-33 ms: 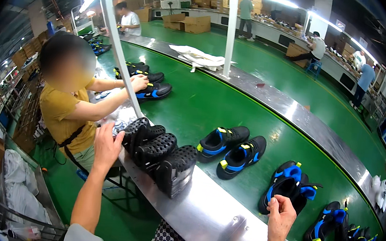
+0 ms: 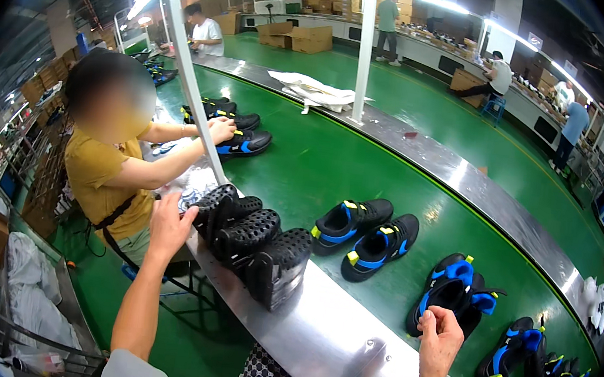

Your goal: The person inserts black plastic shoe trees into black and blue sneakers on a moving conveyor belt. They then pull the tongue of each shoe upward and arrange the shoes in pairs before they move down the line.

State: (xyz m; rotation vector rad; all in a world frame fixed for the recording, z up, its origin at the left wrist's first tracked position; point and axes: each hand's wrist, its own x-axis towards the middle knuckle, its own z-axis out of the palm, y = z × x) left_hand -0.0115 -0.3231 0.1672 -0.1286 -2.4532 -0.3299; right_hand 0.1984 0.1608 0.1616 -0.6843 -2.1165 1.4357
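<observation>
Resting on the near end of a row of black perforated rubber soles (image 2: 251,246) on the steel tabletop (image 2: 329,340), the left hand (image 2: 170,224) lies loose-fingered; the right hand (image 2: 439,343), fingers pinched together, hovers well apart rightward, the row's long axis running between them.

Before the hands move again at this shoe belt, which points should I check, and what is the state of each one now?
1. Left hand on the row of black perforated shoes: ok, it touches the leftmost one.
2. Right hand grip: cannot tell; fingers are pinched, anything held is too small to see.
3. Black and blue pair near the right hand: ok, on the green belt, apart from the hand.
4. Black and yellow-trimmed pair: ok, side by side, untouched.
5. Co-worker's hand: ok, on another shoe farther up the belt.
</observation>
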